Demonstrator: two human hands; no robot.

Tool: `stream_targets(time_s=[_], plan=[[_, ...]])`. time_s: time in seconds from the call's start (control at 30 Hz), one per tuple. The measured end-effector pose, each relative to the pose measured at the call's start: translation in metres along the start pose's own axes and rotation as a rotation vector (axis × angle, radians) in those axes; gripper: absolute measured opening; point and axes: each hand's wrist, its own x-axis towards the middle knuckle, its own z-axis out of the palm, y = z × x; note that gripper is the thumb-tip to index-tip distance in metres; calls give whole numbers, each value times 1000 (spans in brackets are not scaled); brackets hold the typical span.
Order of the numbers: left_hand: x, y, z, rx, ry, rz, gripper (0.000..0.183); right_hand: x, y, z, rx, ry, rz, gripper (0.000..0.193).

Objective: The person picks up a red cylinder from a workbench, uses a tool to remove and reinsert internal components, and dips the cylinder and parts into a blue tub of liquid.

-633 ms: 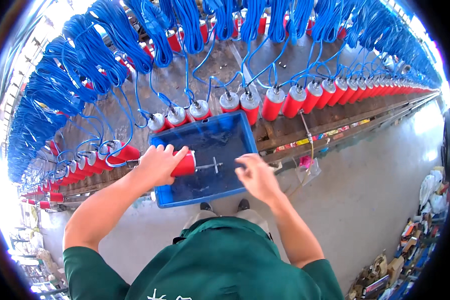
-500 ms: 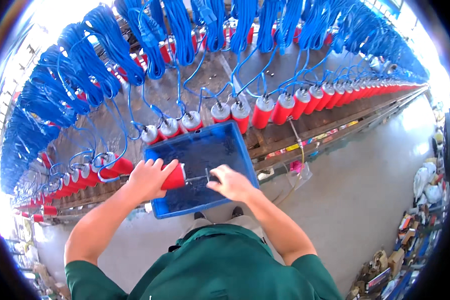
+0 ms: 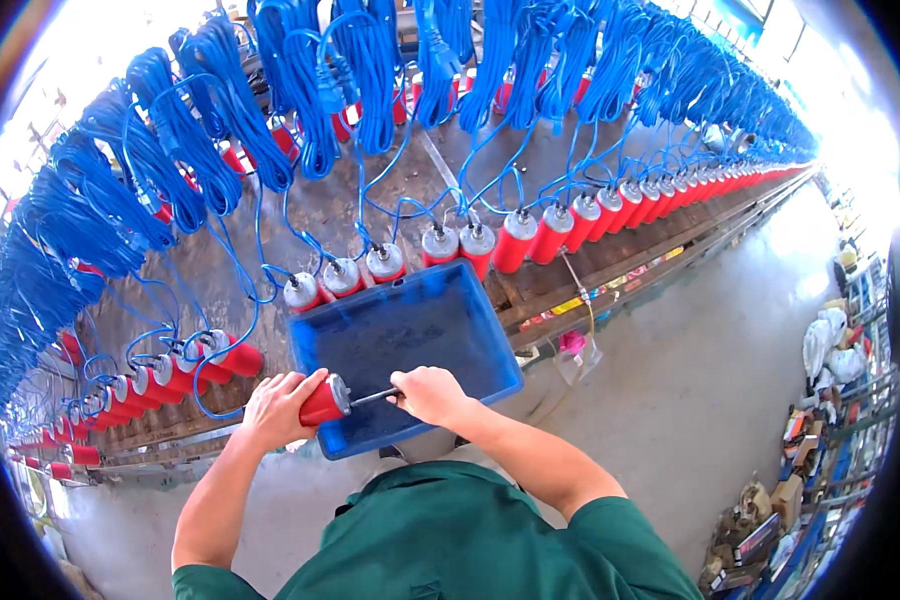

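Observation:
Above the near left corner of the blue plastic crate (image 3: 492, 318), my left hand (image 3: 275, 408) is wrapped round a red cylinder (image 3: 322, 401) with a grey metal end. That end faces right. My right hand (image 3: 432, 394) is closed on a thin metal T-handle tool (image 3: 375, 397); the fist hides its crossbar. The rod lies nearly level, and its far end meets the cylinder's grey end. Just beyond the crate, a row of similar red cylinders (image 3: 515, 242) with grey tops and blue cables lines the bench edge.
Coiled blue cables (image 3: 370, 80) hang in a long row over the wooden bench (image 3: 410, 175). More red cylinders (image 3: 175, 370) lean at the left. A clear bag with something pink (image 3: 572, 343) hangs below the bench edge. Shelves with boxes (image 3: 785, 495) stand at the right.
The left hand and red cylinder have come down and nearer to me. My right hand, loosely curled by the tool's crossbar before, has moved nearer and closed round it.

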Motion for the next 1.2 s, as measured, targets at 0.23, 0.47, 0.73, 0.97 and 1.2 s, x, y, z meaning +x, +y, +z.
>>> stream_targets(time_s=[0.23, 0.47, 0.73, 0.97, 1.2], plan=[[-3, -9, 3, -28, -8, 22, 102, 10, 7, 5, 787, -411, 443, 73], [-2, -11, 3, -64, -30, 9, 105, -9, -3, 14, 1171, -94, 211, 28], [0, -11, -3, -130, -48, -22, 102, -9, 0, 0, 1079, -139, 43, 35], [0, -7, -5, -105, -52, -31, 102, -2, -16, -18, -49, -103, -23, 31], [3, -2, -2, -91, -19, -18, 103, 3, 5, -10, 339, -276, 166, 59]])
